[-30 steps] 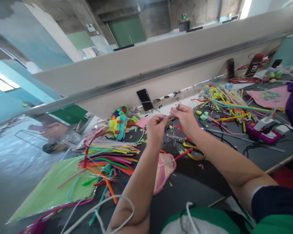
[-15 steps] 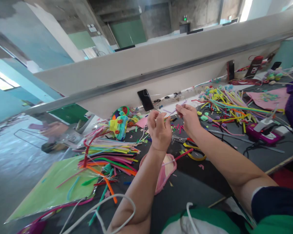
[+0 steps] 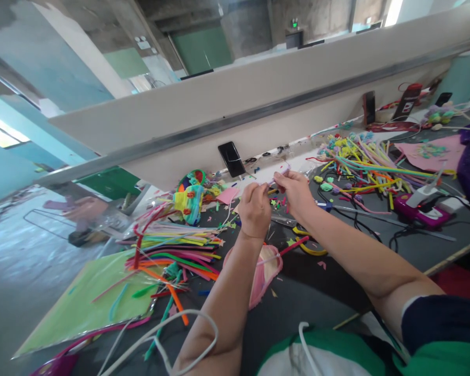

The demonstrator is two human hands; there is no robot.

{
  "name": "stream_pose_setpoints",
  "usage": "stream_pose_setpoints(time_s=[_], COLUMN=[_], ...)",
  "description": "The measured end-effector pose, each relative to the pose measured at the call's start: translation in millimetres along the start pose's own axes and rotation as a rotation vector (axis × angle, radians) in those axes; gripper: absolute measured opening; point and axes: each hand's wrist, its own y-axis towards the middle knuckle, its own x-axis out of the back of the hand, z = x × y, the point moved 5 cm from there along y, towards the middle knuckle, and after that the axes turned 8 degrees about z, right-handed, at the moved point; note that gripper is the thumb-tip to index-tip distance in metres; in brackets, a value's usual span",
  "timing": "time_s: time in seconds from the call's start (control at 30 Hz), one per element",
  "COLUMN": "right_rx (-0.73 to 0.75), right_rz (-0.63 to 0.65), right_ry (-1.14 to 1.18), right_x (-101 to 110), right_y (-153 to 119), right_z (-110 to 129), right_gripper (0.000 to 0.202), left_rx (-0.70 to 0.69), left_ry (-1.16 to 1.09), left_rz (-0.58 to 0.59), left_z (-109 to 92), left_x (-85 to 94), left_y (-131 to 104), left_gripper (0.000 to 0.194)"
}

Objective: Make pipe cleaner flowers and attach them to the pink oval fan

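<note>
My left hand (image 3: pixel 255 209) is closed, its fingertips pinching one end of a thin lilac pipe cleaner (image 3: pixel 284 170). My right hand (image 3: pixel 295 192) grips the same pipe cleaner between thumb and forefinger, and a short piece sticks up past its fingers. The two hands almost touch above the dark tabletop. Below them, partly behind my left forearm, lies a pink fuzzy-edged shape (image 3: pixel 266 274) with a red pipe cleaner (image 3: pixel 294 245) over its edge. Scissors with yellow handles (image 3: pixel 313 250) are partly covered by my right forearm.
Bundled coloured pipe cleaners (image 3: pixel 188 245) and a green sheet in plastic (image 3: pixel 90 303) lie left. A yellow-and-blue fuzzy craft piece (image 3: pixel 190 203) and a phone (image 3: pixel 232 159) stand behind. To the right are more pipe cleaners (image 3: pixel 368 162), a purple power strip (image 3: pixel 421 211) and a bottle (image 3: pixel 407 102).
My right hand has moved slightly left, closer to my left hand. The left fingers, more spread before, are now drawn together in a pinch.
</note>
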Motion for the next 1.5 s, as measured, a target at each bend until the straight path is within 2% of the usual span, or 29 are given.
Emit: stream_pose_setpoints(time_s=[0.1,0.2,0.33,0.4,0.5,0.57,0.6,0.7,0.8,0.93,1.0,1.07,1.17,1.3,1.5], right_rx=[0.003,0.017,0.040,0.048,0.064,0.072,0.071,0.064,0.066,0.041,0.026,0.020,0.014,0.012,0.037], right_rz=[0.021,0.068,0.197,0.267,0.353,0.379,0.376,0.310,0.210,0.098,0.073,0.056,0.032,0.008,-0.034], right_ry=[-0.021,-0.060,-0.069,-0.053,-0.019,-0.013,-0.023,-0.069,-0.065,-0.094,-0.123,-0.149,-0.190,-0.278,-0.473], right_x=[2,4,1,-2,-6,-6,-5,1,10,15,14,12,11,13,18], right_y=[3,7,9,9,8,9,9,14,20,21,18,14,12,14,19], right_z=[-2,-1,4,7,10,12,12,12,11,10,10,9,6,-2,-10], right_gripper=[0.024,0.024,0.026,0.026,0.026,0.026,0.026,0.024,0.027,0.029,0.028,0.028,0.029,0.028,0.025], left_rx=[0.083,0.280,0.639,0.755,0.861,0.890,0.878,0.781,0.660,0.264,0.154,0.159,0.200,0.184,0.098], left_ry=[-0.039,-0.199,-0.734,-0.994,-1.235,-1.295,-1.290,-1.140,-0.787,-0.196,0.023,0.190,0.362,0.466,0.474], left_rz=[0.063,0.175,0.433,0.571,0.761,0.802,0.787,0.679,0.516,0.307,0.301,0.333,0.396,0.444,0.460], left_z=[-2,1,13,13,10,8,8,9,9,-11,-23,-29,-32,-31,-26], left_x=[2.2,4.5,0.8,-1.2,-3.9,-5.6,-6.2,-7.4,-4.5,7.6,8.2,6.6,2.8,-4.0,-11.4], left_y=[6,15,18,16,10,7,7,11,15,20,18,14,11,8,4], left_gripper=[0.018,0.014,0.021,0.027,0.035,0.035,0.034,0.028,0.027,0.032,0.036,0.036,0.026,0.014,0.018])
